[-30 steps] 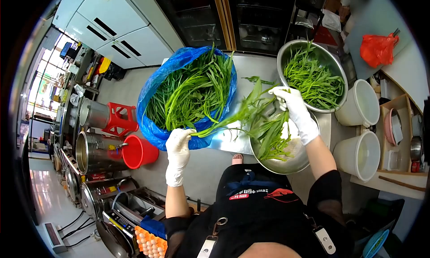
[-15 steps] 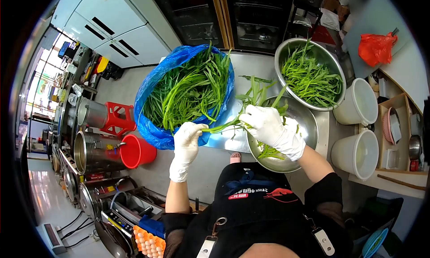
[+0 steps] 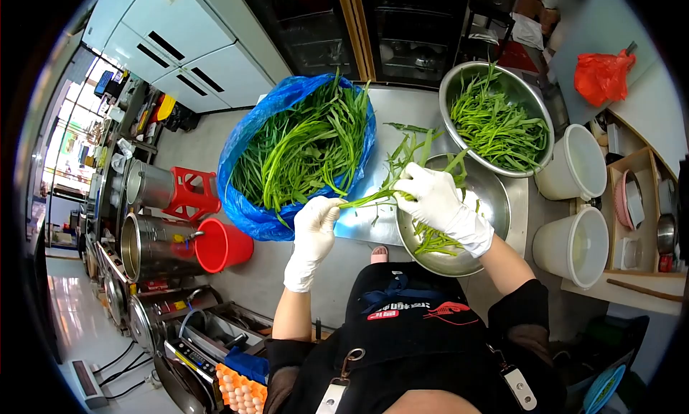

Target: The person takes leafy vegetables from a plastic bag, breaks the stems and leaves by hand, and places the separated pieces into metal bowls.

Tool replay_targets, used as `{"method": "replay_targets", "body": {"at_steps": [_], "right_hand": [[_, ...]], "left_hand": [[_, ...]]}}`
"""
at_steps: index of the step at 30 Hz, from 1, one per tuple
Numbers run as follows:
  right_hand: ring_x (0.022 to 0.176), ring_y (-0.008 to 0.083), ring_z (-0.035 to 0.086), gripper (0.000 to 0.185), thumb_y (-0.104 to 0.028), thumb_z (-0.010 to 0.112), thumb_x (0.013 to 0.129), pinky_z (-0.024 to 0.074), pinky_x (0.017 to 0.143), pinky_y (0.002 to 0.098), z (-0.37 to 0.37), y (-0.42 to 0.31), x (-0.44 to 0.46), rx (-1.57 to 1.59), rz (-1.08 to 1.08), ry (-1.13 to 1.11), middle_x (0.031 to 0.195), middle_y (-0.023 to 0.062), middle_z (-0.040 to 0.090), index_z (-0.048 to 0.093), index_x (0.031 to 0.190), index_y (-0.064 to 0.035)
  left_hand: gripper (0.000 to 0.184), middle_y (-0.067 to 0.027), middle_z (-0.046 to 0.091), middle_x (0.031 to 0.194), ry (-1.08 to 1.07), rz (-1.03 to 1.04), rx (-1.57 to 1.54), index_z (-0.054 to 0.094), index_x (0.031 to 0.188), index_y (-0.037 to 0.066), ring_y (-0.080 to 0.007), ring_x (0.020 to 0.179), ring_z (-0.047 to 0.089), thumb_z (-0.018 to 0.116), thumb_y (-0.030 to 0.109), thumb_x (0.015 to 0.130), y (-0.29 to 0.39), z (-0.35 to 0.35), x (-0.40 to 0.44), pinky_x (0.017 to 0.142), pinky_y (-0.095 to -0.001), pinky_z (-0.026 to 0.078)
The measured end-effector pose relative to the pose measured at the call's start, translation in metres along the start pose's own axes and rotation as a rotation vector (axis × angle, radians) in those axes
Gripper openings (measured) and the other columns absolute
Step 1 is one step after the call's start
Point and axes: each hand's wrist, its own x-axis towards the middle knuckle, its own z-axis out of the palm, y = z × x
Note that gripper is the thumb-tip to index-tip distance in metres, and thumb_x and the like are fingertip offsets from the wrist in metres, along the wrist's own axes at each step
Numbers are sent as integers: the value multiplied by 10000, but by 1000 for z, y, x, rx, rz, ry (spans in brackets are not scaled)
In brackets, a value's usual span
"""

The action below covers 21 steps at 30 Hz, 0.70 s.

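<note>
Now, green stems (image 3: 369, 198): stretched between my hands, long axis sideways, rising slightly rightward; leafy tips fan away from me.
Left hand (image 3: 316, 224): gloved, pinching the stems' left end.
Right hand (image 3: 433, 197): gloved, curled round them above the near steel bowl (image 3: 495, 202).
Table (image 3: 369, 227): shiny metal, under the bowl and a blue bag (image 3: 233, 163) of greens.
Room: gray floor (image 3: 298, 299), red bucket (image 3: 230, 243) left, white buckets (image 3: 563, 249) right.

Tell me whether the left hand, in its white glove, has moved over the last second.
Yes. Judged against the round red plastic bucket, the left white-gloved hand has shifted to the right, farther from the bucket.
</note>
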Motion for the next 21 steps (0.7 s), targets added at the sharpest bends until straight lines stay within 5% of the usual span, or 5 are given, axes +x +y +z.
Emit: {"method": "replay_targets", "body": {"at_steps": [5,13,15,17,21], "right_hand": [[739,249,634,165,-169,666,795,492,684,313,3,23,3,478,276,-23,829,88,622,723,914,-71],[677,30,550,170,-157,635,877,417,605,199,-36,45,5,858,697,183,771,5,671,719,909,-14],[649,93,553,128,-126,657,859,460,643,245,-42,35,8,776,549,346,834,19,654,706,888,-12],[663,153,589,109,-133,675,837,481,653,263,-28,30,11,313,75,375,870,32,613,702,897,-46],[735,207,633,230,-182,677,718,522,628,319,0,-25,9,-29,-202,281,990,54,616,660,938,-117]], "left_hand": [[100,-50,568,701,-41,-84,-3,651,974,-3,-149,628,532,589,39,908,7,10,2,607,-260,442],[134,-36,608,732,-38,-275,-39,657,960,-28,-106,643,525,568,67,926,-12,10,1,607,-240,435],[166,-25,592,714,-63,-328,-25,666,985,-24,-93,638,506,558,91,935,-9,13,2,613,-229,425],[210,3,563,690,-114,-435,-162,667,1007,-40,-78,623,477,543,119,949,9,20,11,616,-219,412],[238,41,503,657,-152,-550,-536,668,1017,-45,-44,597,410,536,145,961,31,29,20,563,-196,329]]}}
